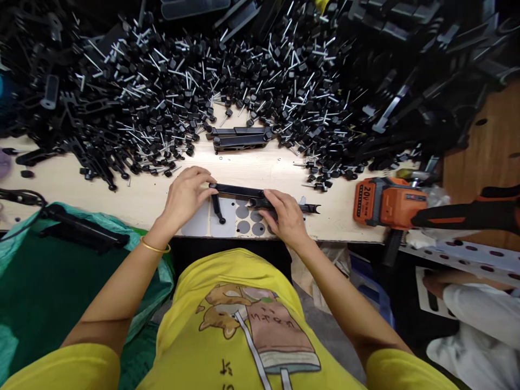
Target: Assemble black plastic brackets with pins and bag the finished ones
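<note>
Near the front edge of the bench, a long black plastic folding bracket is held level between my two hands. My left hand pinches its left end between thumb and fingers. My right hand is closed round its right part, and a forked tip sticks out beyond the fingers. A short black arm with a round end hangs down from the bracket near my left fingertips. Just beyond my hands lie a couple of folded black brackets side by side.
A large heap of black knobs with metal pins covers the back of the bench. Black plastic arms lie at left. An orange power tool sits at right. A green bag holds black parts at lower left. Another person's leg shows at right.
</note>
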Demonstrator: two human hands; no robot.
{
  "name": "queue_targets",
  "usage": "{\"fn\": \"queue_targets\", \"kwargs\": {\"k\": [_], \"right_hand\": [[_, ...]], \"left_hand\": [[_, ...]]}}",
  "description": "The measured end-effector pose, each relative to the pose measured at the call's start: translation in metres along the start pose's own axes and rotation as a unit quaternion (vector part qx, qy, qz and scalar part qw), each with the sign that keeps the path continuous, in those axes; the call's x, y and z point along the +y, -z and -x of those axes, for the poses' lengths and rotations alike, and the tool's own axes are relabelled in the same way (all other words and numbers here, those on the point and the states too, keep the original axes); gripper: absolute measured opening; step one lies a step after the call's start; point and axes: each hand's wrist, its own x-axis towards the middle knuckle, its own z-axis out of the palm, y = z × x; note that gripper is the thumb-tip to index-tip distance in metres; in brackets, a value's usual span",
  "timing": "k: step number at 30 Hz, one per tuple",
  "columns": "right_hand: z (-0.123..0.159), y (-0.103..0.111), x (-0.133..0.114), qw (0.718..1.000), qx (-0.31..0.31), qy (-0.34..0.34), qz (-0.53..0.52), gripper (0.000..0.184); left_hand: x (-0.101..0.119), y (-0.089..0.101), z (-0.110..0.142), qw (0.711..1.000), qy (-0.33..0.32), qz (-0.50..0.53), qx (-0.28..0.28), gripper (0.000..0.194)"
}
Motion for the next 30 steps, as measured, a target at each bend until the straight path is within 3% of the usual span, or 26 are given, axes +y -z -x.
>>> {"fn": "queue_targets", "kwargs": {"k": [4, 7, 12, 17, 25, 30], "right_hand": [[0.01, -0.012, 0.006, 0.997, 0.005, 0.005, 0.081, 0.054], [0.009, -0.02, 0.001, 0.992, 0.007, -0.026, 0.12, 0.047], [0.008, -0.021, 0.002, 0.989, -0.014, -0.03, 0.147, 0.043], [0.006, -0.017, 0.013, 0.987, -0.062, 0.006, 0.147, 0.042], [0.01, -0.034, -0.016, 0.978, 0.046, -0.116, 0.165, 0.053], [0.008, -0.023, 0.005, 0.989, 0.003, -0.056, 0.134, 0.047]], "left_hand": [[-0.02, -0.007, -0.006, 0.989, 0.039, 0.132, -0.043, 0.02], [-0.026, -0.013, -0.003, 0.983, 0.053, 0.173, -0.035, 0.029], [-0.024, -0.016, 0.001, 0.986, 0.043, 0.16, -0.016, 0.036], [-0.026, -0.016, 0.004, 0.992, 0.002, 0.126, -0.03, 0.026], [-0.021, -0.031, 0.009, 0.996, -0.003, 0.084, 0.02, 0.01], [-0.023, -0.032, 0.004, 0.998, -0.03, 0.061, 0.007, 0.009]]}}
